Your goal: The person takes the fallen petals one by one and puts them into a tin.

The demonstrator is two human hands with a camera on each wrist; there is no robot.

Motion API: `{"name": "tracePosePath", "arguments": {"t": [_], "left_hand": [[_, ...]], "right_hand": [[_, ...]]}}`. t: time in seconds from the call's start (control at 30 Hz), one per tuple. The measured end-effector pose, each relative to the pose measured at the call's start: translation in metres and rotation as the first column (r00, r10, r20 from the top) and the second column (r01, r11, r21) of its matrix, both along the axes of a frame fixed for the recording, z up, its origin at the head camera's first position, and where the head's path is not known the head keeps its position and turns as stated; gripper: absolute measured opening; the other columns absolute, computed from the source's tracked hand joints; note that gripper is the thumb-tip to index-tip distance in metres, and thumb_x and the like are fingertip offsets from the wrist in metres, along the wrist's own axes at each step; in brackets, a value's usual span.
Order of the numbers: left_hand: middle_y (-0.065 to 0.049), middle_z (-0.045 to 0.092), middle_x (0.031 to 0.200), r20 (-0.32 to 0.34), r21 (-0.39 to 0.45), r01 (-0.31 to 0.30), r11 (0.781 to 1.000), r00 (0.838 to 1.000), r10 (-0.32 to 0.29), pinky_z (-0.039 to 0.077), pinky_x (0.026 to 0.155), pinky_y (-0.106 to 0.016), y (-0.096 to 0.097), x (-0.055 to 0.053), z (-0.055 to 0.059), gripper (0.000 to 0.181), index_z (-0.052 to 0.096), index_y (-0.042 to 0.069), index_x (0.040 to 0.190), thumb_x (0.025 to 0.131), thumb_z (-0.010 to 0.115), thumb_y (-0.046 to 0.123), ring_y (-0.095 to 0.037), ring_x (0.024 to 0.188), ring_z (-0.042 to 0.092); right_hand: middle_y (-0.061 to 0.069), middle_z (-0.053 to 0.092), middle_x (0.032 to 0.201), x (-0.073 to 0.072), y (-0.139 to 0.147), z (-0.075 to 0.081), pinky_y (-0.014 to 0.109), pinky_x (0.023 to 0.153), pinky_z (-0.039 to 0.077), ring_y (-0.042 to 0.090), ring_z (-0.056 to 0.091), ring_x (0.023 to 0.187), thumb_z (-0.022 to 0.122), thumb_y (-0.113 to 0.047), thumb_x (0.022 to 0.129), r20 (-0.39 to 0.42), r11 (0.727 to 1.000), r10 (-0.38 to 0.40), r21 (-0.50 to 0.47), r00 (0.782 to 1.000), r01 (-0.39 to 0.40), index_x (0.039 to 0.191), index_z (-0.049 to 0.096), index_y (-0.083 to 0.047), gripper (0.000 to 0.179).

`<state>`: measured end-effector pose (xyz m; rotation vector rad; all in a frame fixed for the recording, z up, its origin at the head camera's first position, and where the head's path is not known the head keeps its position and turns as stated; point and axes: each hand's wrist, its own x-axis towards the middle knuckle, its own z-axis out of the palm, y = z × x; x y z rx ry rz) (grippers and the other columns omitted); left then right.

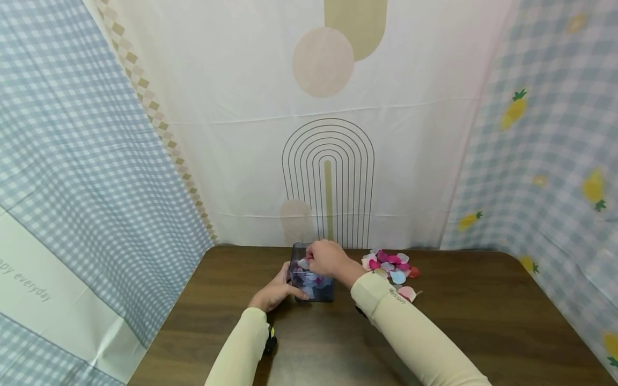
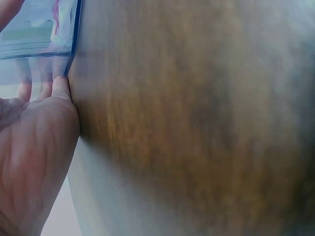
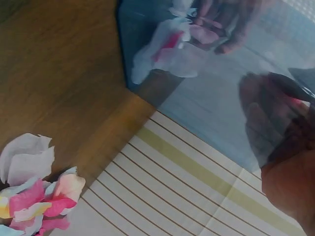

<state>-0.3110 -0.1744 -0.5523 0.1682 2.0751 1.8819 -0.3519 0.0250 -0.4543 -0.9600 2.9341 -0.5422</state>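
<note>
A clear zip bag (image 1: 324, 292) with dark edges lies tilted near the back of the table, with pale, pink and purple petals (image 1: 300, 277) inside. My left hand (image 1: 274, 292) holds its left side, thumb in front and fingers behind; in the left wrist view those fingers show through the clear plastic. At the bag's upper part, my right hand (image 1: 330, 260) has curled fingers that pinch a petal, mostly hidden. In the right wrist view, a bit of pink shows beside that hand, and the petals (image 3: 170, 54) in the bag are seen through the plastic.
A loose pile of cloth-like petals (image 1: 390, 264) in pink, white, blue and red lies on the brown table (image 1: 463, 316), right of the bag. Patterned curtains (image 1: 251, 177) hang behind the table's back edge and along both sides.
</note>
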Motion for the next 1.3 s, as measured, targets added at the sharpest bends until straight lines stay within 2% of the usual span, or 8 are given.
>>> {"name": "tracePosePath", "arguments": {"t": [0.13, 0.3, 0.53, 0.63, 0.87, 1.1, 1.3], "left_hand": [[-0.017, 0.049, 0.157, -0.012, 0.0, -0.008, 1.0, 1.0, 0.008, 0.036, 0.125, -0.049, 0.0, 0.0, 0.0, 0.098, 0.03, 0.017, 0.151, 0.074, 0.087, -0.003, -0.028, 0.135, 0.057], [-0.017, 0.051, 0.155, -0.011, -0.006, -0.018, 1.0, 1.0, 0.018, 0.035, 0.125, -0.048, 0.0, 0.001, 0.001, 0.099, 0.029, 0.016, 0.152, 0.074, 0.086, -0.003, -0.028, 0.134, 0.059], [-0.015, 0.053, 0.153, -0.027, -0.008, -0.017, 1.0, 1.0, 0.016, 0.039, 0.12, -0.042, 0.002, 0.002, 0.001, 0.1, 0.029, 0.014, 0.154, 0.073, 0.087, -0.003, -0.026, 0.132, 0.06], [-0.017, 0.052, 0.153, -0.035, -0.014, -0.015, 1.0, 0.999, 0.015, 0.04, 0.119, -0.042, 0.003, 0.003, 0.001, 0.1, 0.029, 0.014, 0.155, 0.075, 0.087, -0.001, -0.026, 0.132, 0.058], [-0.016, 0.052, 0.152, -0.037, -0.023, -0.014, 1.0, 0.999, 0.013, 0.042, 0.118, -0.041, 0.006, 0.004, 0.0, 0.1, 0.028, 0.012, 0.155, 0.075, 0.087, 0.0, -0.026, 0.132, 0.058], [-0.017, 0.051, 0.154, -0.026, -0.016, -0.008, 1.0, 1.0, 0.007, 0.038, 0.122, -0.045, 0.004, 0.002, -0.002, 0.101, 0.028, 0.015, 0.155, 0.075, 0.087, 0.0, -0.027, 0.133, 0.057], [-0.016, 0.053, 0.154, -0.04, -0.019, 0.009, 1.0, 0.999, -0.01, 0.042, 0.115, -0.037, 0.004, 0.0, -0.003, 0.102, 0.032, 0.017, 0.158, 0.074, 0.086, -0.001, -0.024, 0.129, 0.059]], "right_hand": [[-0.004, 0.074, 0.084, 0.002, -0.002, -0.002, 0.035, 0.071, 0.055, 0.012, 0.061, 0.072, 0.067, -0.019, 0.098, -0.027, 0.999, -0.011, -0.035, 1.0, 0.01, 0.091, 0.077, -0.015, 0.013], [-0.003, 0.078, 0.091, 0.004, -0.003, -0.005, 0.037, 0.076, 0.057, 0.012, 0.063, 0.076, 0.065, -0.023, 0.1, -0.059, 0.999, -0.013, -0.032, 0.998, 0.012, 0.098, 0.079, -0.016, 0.015], [0.005, 0.081, 0.115, 0.007, 0.001, -0.005, 0.044, 0.089, 0.061, 0.02, 0.074, 0.096, 0.061, -0.021, 0.1, -0.063, 0.998, -0.008, -0.06, 0.998, 0.004, 0.123, 0.077, -0.013, 0.029], [0.006, 0.081, 0.114, 0.007, 0.003, -0.007, 0.046, 0.09, 0.062, 0.023, 0.076, 0.098, 0.06, -0.022, 0.102, -0.072, 0.997, -0.008, -0.083, 0.997, 0.002, 0.122, 0.077, -0.012, 0.028], [0.002, 0.081, 0.106, 0.008, 0.005, -0.014, 0.042, 0.084, 0.061, 0.016, 0.071, 0.086, 0.059, -0.026, 0.106, -0.097, 0.996, -0.024, -0.091, 0.995, 0.016, 0.12, 0.077, -0.012, 0.027], [0.0, 0.081, 0.101, 0.009, 0.003, -0.015, 0.04, 0.081, 0.06, 0.013, 0.066, 0.079, 0.06, -0.026, 0.106, -0.098, 0.994, -0.035, -0.109, 0.995, 0.024, 0.116, 0.079, -0.014, 0.024], [0.001, 0.082, 0.109, 0.01, 0.002, -0.013, 0.043, 0.087, 0.061, 0.018, 0.074, 0.092, 0.06, -0.027, 0.106, -0.1, 0.993, -0.043, -0.117, 0.994, 0.031, 0.117, 0.079, -0.015, 0.026]]}}
